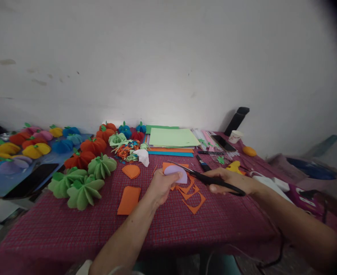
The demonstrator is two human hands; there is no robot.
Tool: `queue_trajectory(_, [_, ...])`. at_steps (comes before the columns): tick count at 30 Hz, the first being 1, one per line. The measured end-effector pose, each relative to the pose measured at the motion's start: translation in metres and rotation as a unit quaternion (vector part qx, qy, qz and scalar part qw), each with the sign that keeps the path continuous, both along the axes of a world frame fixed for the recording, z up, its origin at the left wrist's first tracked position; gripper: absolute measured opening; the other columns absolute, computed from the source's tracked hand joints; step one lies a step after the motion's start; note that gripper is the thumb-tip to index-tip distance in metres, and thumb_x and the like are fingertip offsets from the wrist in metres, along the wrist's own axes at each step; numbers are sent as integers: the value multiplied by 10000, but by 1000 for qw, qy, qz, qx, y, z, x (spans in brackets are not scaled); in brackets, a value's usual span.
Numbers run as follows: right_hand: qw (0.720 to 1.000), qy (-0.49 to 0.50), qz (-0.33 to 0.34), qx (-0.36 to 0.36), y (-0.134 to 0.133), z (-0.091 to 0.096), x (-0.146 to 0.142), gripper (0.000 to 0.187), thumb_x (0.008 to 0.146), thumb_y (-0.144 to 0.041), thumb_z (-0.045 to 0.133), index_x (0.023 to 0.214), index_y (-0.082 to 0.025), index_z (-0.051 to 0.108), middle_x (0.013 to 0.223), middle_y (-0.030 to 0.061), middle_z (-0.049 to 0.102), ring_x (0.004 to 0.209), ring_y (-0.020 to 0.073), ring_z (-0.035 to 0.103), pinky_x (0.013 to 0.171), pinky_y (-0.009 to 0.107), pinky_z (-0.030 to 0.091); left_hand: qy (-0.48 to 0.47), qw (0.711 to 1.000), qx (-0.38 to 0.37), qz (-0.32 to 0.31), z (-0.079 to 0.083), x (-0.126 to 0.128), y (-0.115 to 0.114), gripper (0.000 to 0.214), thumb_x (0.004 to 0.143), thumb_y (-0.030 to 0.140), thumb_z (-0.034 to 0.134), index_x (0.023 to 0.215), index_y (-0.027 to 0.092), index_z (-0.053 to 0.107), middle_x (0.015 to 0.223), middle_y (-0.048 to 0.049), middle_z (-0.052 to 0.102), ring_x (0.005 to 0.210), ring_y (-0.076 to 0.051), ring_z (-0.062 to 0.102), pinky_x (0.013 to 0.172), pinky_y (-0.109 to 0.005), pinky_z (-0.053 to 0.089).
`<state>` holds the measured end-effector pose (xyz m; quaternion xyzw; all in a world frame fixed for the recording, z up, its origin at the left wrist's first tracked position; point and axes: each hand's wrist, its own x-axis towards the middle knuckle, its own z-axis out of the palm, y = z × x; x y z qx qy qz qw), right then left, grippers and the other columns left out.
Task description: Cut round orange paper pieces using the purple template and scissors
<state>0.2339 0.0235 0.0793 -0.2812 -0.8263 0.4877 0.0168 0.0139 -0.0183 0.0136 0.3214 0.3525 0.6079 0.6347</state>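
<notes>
My left hand (162, 184) pinches a lilac half-round paper piece (174, 172) against a sheet of orange paper (168, 165), thumb on top. In my right hand (221, 181) is a pair of scissors (205, 178) with black handles. Its blades point left and lie by the upper right edge of the lilac piece. Below the hands lie orange paper offcuts (195, 198) with curved cut-outs. To the left of my left hand rest a folded orange paper rectangle (129, 200) and a rounded orange paper piece (131, 171).
Green paper pumpkins (84, 191) and red ones (93, 145) stand at the left. A stack of coloured paper (172, 137) lies at the back, beside a heap of paper scraps (128, 149). Toward the right are a phone (223, 143), a paper cup (235, 136) and a yellow-orange object (249, 151).
</notes>
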Motion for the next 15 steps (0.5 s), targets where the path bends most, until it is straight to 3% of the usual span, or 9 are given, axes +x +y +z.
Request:
queue_trajectory(5, [998,-12,39,49,7,2,4,450,843,-388,502,1207,-122,502,585,-49,338,498,65,321,421,196,233,19,1000,-1,-1,-1,0,1,185,535,208,741,637,106,625,526,7,557,494,-90,493,517,-229,394])
queue_trajectory(15, [999,-25,35,33,10,11,5,461,816,-419,529,1173,-129,544,603,-38,398,496,62,340,425,166,274,16,1000,-8,-18,2,0,-1,217,525,220,751,667,87,655,631,-45,644,579,-135,575,595,-268,451])
